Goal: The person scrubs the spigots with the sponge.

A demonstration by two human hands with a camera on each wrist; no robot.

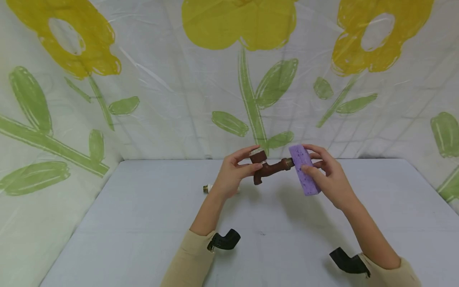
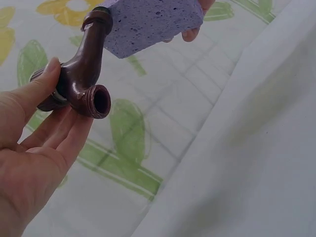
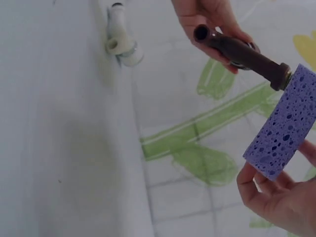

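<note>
One brown tap (image 1: pixel 268 170) pointed lengthwise toward the surface's (image 1: pixel 125 223) right edge, left grip (image 1: pixel 229 175) pinching it, right grip (image 1: pixel 334 179) a sponge (image 1: pixel 303 171).

Forearms (image 1: pixel 206 218) slant inward, left hand (image 1: pixel 233 175) and right hand (image 1: pixel 330 177) raised (both pinching).

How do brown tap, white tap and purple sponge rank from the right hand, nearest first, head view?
1. Purple sponge: held in the right hand.
2. Brown tap: left of the sponge.
3. White tap: farthest left, on the table.

Muted light casts soft-edged shadows across the table (image 1: pixel 143 223).
</note>
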